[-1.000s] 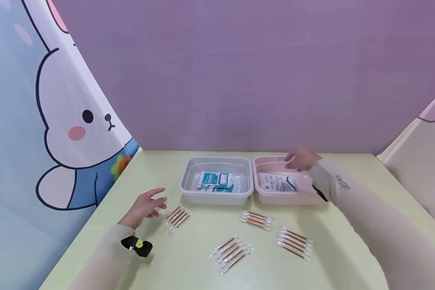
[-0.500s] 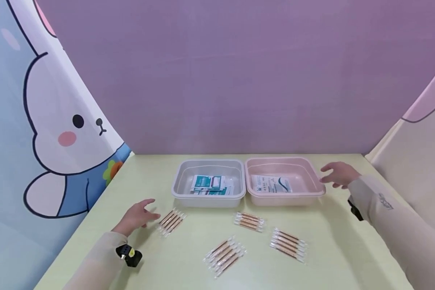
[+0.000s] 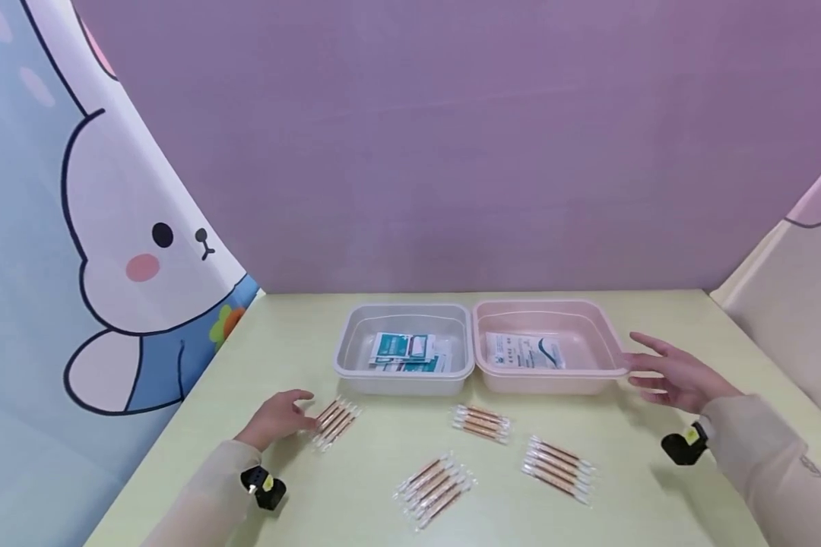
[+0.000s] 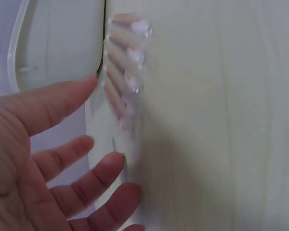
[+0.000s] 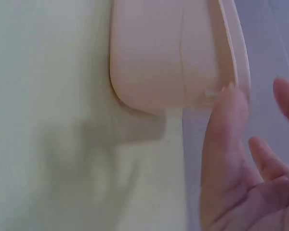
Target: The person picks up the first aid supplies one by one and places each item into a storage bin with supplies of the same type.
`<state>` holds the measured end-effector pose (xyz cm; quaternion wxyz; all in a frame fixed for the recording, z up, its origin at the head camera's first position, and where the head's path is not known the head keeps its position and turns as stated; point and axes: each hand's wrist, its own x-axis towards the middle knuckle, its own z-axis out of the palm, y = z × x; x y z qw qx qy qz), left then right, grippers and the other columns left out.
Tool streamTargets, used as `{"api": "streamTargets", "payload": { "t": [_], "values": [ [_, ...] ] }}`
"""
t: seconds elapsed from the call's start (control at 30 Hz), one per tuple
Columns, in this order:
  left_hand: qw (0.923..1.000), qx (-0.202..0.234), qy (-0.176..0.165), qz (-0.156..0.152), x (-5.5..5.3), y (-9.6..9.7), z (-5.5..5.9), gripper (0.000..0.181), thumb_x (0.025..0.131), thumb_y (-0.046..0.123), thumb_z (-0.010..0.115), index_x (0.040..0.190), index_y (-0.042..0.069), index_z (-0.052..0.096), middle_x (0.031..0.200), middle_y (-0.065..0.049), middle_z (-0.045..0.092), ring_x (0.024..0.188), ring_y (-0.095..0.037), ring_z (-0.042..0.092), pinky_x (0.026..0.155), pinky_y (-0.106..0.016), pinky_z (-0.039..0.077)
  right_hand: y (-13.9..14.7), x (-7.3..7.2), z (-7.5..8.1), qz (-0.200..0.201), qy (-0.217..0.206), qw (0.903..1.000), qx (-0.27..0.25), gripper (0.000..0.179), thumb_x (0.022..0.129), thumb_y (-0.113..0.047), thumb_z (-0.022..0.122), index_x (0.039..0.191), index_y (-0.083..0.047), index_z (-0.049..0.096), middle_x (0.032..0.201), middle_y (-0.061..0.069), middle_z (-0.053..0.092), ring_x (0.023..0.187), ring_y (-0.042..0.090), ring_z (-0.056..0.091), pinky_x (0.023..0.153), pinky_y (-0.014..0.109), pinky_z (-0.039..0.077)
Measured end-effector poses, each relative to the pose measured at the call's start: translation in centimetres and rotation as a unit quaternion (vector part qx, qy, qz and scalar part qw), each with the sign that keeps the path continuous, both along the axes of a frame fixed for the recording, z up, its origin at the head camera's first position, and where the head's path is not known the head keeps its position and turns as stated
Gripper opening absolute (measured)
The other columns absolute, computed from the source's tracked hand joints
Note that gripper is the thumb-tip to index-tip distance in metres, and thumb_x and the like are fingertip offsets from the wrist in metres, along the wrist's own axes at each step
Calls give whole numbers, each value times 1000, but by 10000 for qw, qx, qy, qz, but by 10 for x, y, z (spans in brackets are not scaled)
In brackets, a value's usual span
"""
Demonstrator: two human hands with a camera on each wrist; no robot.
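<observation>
My left hand (image 3: 277, 419) reaches beside a clear packet of cotton swabs (image 3: 337, 423) on the table's left side, its fingertips at the packet's near edge. In the left wrist view the fingers (image 4: 98, 175) are spread and loosely bent near that packet, gripping nothing. My right hand (image 3: 680, 377) is just right of the pink plastic basin (image 3: 554, 374), holding nothing. In the right wrist view its thumb (image 5: 226, 125) overlaps the basin's corner; I cannot tell whether it touches. Further swab packets lie at the middle (image 3: 481, 423), front (image 3: 434, 490) and right (image 3: 559, 469).
A pale grey basin (image 3: 404, 386) stands left of the pink one and holds several teal-and-white packets (image 3: 402, 347). One white packet (image 3: 525, 351) lies in the pink basin. A purple backdrop (image 3: 451, 152) rises behind the table, and a rabbit-print cloth (image 3: 116, 228) hangs left.
My right hand has drawn back from above the pink basin to its right side, its fingers now spread. My left hand has come closer to the left swab packet. The camera has shifted slightly.
</observation>
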<state>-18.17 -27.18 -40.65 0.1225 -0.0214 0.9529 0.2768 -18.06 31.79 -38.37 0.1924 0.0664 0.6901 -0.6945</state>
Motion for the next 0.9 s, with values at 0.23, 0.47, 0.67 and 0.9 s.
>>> {"api": "streamTargets", "payload": {
  "t": [0.23, 0.47, 0.67, 0.9],
  "values": [
    [10000, 86, 14, 45, 4, 8, -5, 30, 74, 9, 78, 100, 4, 65, 82, -10, 59, 55, -16, 49, 51, -31, 45, 1, 1, -21, 217, -14, 9665, -2556, 42, 96, 2, 52, 101, -36, 69, 100, 5, 58, 85, 18, 66, 76, 30, 55],
    [9982, 415, -436, 16, 3, 17, -4, 12, 77, 5, 72, 77, 7, 61, 55, 2, 43, 45, -10, 37, 42, -21, 31, 0, 8, -38, 78, 195, 9370, -3487, 46, 96, 10, 44, 104, -27, 71, 95, 12, 58, 82, 21, 66, 78, 30, 54],
    [9973, 456, -565, -71, 2, 12, 2, 10, 82, 3, 66, 75, 6, 60, 57, -1, 47, 48, -11, 40, 44, -21, 33, -6, 10, -46, 264, 360, 8990, -4357, 45, 99, 10, 35, 113, -16, 69, 99, 15, 61, 89, 23, 65, 82, 30, 53],
    [9935, 274, -931, -603, 8, -2, 12, 9, 85, -1, 59, 81, 6, 65, 62, 0, 48, 52, -12, 42, 48, -24, 39, -11, 10, -51, -28, 384, 8889, -4565, 40, 99, 8, 37, 112, -12, 69, 94, 14, 62, 82, 19, 65, 75, 24, 54]
  ]
}}
